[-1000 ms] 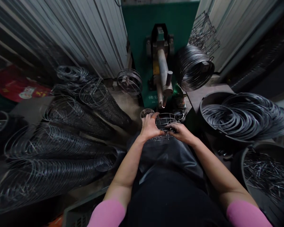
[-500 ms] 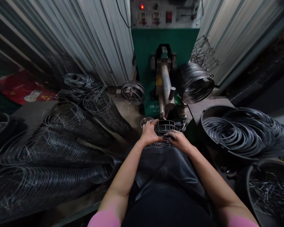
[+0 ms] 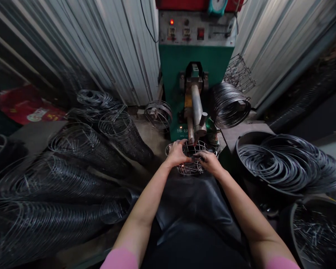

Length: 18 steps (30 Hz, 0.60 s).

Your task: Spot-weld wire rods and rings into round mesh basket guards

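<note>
Left hand and right hand hold the cage, fingers clenched on its rim. Hold it level under the welder arm

From my end the basket reads as bright silver wire in a grid of ribs and hoops. The machine behind it is green, with a grey panel carrying a small red lamp, a red band along the top and a yellow patch on its arm. I make out pink sleeves, a glossy black apron, dark grey rings in a black tub, pale ribbed wall sheets and a red printed bag.
</note>
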{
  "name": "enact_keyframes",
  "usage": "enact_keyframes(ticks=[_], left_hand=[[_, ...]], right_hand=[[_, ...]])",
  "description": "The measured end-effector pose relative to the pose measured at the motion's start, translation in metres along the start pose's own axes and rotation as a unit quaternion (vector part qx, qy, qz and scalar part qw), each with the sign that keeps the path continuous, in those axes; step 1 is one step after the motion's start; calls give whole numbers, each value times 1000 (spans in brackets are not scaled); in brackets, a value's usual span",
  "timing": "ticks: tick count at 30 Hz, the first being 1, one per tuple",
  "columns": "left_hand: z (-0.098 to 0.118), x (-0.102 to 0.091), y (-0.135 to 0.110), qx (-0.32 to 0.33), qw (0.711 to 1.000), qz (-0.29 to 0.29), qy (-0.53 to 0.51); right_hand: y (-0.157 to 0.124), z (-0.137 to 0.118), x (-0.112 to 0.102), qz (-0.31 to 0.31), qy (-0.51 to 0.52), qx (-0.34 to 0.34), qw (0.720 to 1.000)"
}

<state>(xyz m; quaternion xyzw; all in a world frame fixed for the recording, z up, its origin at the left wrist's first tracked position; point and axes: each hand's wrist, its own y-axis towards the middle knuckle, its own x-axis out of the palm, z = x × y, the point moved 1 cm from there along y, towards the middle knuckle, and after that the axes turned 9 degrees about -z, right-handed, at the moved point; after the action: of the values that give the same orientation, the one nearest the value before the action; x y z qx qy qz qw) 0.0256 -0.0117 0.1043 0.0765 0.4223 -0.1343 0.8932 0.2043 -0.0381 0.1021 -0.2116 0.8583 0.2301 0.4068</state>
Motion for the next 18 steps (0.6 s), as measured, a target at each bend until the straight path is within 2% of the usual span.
enact_keyframes(ticks=[7,9,11,14,16,18], left_hand=[[-2,2,10,-41,999,36,-6],[-5,2,16,-43,998,31,-21],[-8,3,18,-35,998,34,-32],[-6,2,16,-35,998,46,-28],[-3,2,13,-43,997,59,-14],[0,1,12,-51,996,71,-6]], right_hand=[[10,3,3,27,-34,54,998],[12,-1,0,62,-28,75,995],[7,-4,-2,124,4,107,986],[-21,1,3,200,117,200,952],[-52,10,17,205,195,257,924],[-86,20,37,189,229,283,912]])
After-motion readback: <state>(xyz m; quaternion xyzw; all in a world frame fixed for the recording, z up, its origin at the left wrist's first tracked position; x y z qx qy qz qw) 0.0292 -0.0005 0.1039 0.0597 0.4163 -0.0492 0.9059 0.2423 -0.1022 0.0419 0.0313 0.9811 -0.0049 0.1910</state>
